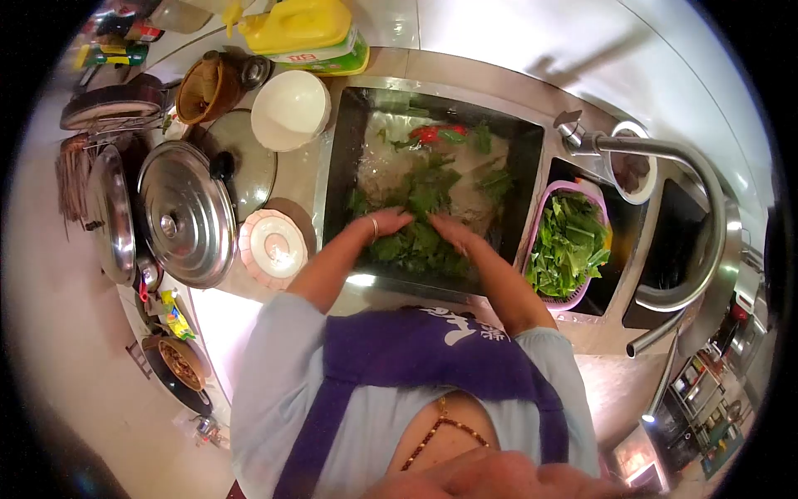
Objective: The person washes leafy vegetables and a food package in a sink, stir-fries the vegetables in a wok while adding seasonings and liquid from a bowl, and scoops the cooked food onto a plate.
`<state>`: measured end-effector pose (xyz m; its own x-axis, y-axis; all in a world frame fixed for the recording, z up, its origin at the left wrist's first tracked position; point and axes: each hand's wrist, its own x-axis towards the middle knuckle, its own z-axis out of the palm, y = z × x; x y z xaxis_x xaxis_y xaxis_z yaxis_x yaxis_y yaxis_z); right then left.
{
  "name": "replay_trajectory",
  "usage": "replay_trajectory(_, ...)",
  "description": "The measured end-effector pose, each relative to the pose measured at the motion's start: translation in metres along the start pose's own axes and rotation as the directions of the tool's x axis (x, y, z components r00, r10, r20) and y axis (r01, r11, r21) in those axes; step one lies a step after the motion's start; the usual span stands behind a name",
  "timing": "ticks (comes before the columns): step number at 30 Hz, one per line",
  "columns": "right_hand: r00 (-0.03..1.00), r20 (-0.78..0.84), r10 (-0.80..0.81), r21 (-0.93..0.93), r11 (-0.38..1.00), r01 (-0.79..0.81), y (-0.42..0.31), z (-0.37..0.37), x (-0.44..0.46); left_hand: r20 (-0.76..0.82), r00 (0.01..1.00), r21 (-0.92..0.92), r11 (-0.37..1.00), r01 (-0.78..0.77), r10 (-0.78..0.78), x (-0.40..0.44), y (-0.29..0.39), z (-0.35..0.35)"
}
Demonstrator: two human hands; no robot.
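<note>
Leafy greens [420, 249] lie bunched in the water of a dark-walled sink [337, 179]. My left hand [389, 221], with a bracelet at the wrist, grips the bunch from the left side. From the right, my right hand [449, 233] is closed on the same greens. Leaves hide part of the fingers of both hands. Looser leaves [496, 185] float toward the sink's right wall. Near its far side are a red pepper [432, 133] and a green piece [451, 136] beside it.
Right of the sink, a pink basket [540, 216] holds cut greens [569, 241]. A curved faucet [665, 148] rises beside a white bowl [649, 190]. On the left are a white bowl [291, 110], a scalloped dish [273, 249] and metal lids [187, 214]. A yellow jug [303, 33] stands behind.
</note>
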<state>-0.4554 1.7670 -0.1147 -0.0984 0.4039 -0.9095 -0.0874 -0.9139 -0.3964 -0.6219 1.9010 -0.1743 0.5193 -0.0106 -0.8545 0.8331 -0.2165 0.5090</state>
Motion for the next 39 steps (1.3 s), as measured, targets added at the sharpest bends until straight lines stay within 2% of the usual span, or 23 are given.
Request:
replay_trajectory(1,1.0,0.0,0.018,0.088,0.996,-0.018,-0.002,0.008,-0.013,0.002,1.0,-0.115,0.993,0.016,-0.016,-0.009,0.005,0.008)
replay_trajectory(4,0.992,-0.036,0.119,0.318,0.942,-0.101,-0.016,0.022,-0.05,-0.045,0.954,-0.435,0.866,0.248,-0.296,-0.032,0.038,0.027)
replay_trajectory(6,0.994,-0.08,0.08,0.453,0.891,-0.035,0.008,0.028,-0.016,0.003,0.979,-0.562,0.809,0.171,-0.205,-0.054,0.062,0.027)
replay_trajectory(9,0.999,-0.028,-0.036,0.669,0.742,0.045,0.013,0.028,-0.007,-0.112,0.959,-0.783,0.618,0.076,-0.261,-0.077,0.093,0.035)
replay_trajectory(10,0.996,0.002,-0.089,0.739,0.671,0.058,0.011,0.03,-0.011,-0.208,0.942,-0.753,0.657,0.018,-0.264,-0.091,0.102,0.033)
replay_trajectory(12,0.925,-0.301,-0.233,0.525,0.769,0.365,0.001,0.036,-0.021,-0.387,0.889,-0.671,0.736,-0.089,-0.246,-0.117,0.121,0.029)
replay_trajectory(14,0.756,-0.514,-0.406,0.217,0.791,0.573,-0.011,0.043,-0.047,-0.548,0.814,-0.561,0.807,-0.186,-0.193,-0.13,0.136,0.032)
replay_trajectory(16,0.54,-0.597,-0.593,-0.131,0.736,0.664,-0.023,0.052,-0.081,-0.873,0.485,-0.221,0.929,-0.296,-0.053,-0.101,0.116,0.056)
replay_trajectory(17,0.617,-0.628,-0.474,-0.015,0.8,0.599,-0.021,0.056,-0.074,-0.96,0.276,-0.037,0.955,-0.293,0.048,-0.092,0.109,0.063)
replay_trajectory(18,0.689,-0.636,-0.349,0.105,0.845,0.525,-0.015,0.061,-0.057,-0.849,0.514,-0.305,0.909,-0.283,-0.125,-0.094,0.111,0.063)
replay_trajectory(19,0.752,-0.621,-0.219,0.226,0.869,0.439,-0.008,0.063,-0.05,-0.647,0.716,-0.549,0.812,-0.198,-0.263,-0.097,0.111,0.063)
replay_trajectory(20,0.77,-0.601,-0.212,0.249,0.866,0.434,0.002,0.064,-0.044,-0.377,0.858,-0.738,0.672,-0.051,-0.348,-0.1,0.112,0.065)
replay_trajectory(22,0.796,-0.568,-0.207,0.291,0.855,0.43,0.007,0.058,-0.056,-0.526,0.805,-0.648,0.743,-0.17,-0.275,-0.123,0.147,0.074)
replay_trajectory(24,0.731,-0.553,-0.399,0.199,0.789,0.581,0.007,0.042,-0.116,-0.609,0.767,-0.619,0.727,-0.299,-0.204,-0.134,0.168,0.096)
replay_trajectory(27,0.552,-0.575,-0.604,0.143,0.59,0.794,0.012,0.004,-0.182,-0.69,0.724,-0.592,0.594,-0.545,-0.023,-0.137,0.212,0.108)
replay_trajectory(28,0.445,-0.619,-0.647,0.044,0.538,0.842,0.017,-0.011,-0.205,-0.697,0.715,-0.572,0.553,-0.606,0.063,-0.143,0.236,0.116)
replay_trajectory(29,0.335,-0.652,-0.681,-0.058,0.485,0.873,0.026,-0.024,-0.223,-0.623,0.773,-0.653,0.467,-0.597,0.116,-0.139,0.252,0.124)
replay_trajectory(31,0.068,-0.782,-0.619,-0.35,0.527,0.774,0.053,-0.05,-0.23,-0.467,0.85,-0.8,0.293,-0.524,0.244,-0.125,0.286,0.139)
replay_trajectory(33,-0.038,-0.782,-0.622,-0.491,0.578,0.652,0.075,-0.078,-0.241,-0.318,0.865,-0.91,0.131,-0.393,0.388,-0.11,0.314,0.151)
replay_trajectory(34,-0.089,-0.774,-0.627,-0.551,0.598,0.581,0.083,-0.087,-0.246,-0.281,0.874,-0.926,0.127,-0.355,0.396,-0.104,0.324,0.157)
replay_trajectory(36,-0.024,-0.773,-0.634,-0.536,0.631,0.561,0.093,-0.097,-0.252,-0.209,0.885,-0.951,0.125,-0.283,0.416,-0.084,0.34,0.165)
replay_trajectory(37,0.012,-0.773,-0.634,-0.525,0.65,0.549,0.099,-0.1,-0.253,-0.167,0.891,-0.937,0.213,-0.276,0.421,-0.042,0.328,0.171)
replay_trajectory(39,0.062,-0.768,-0.638,-0.5,0.657,0.564,0.113,-0.105,-0.246,-0.251,0.92,-0.863,0.362,-0.353,0.3,-0.049,0.338,0.176)
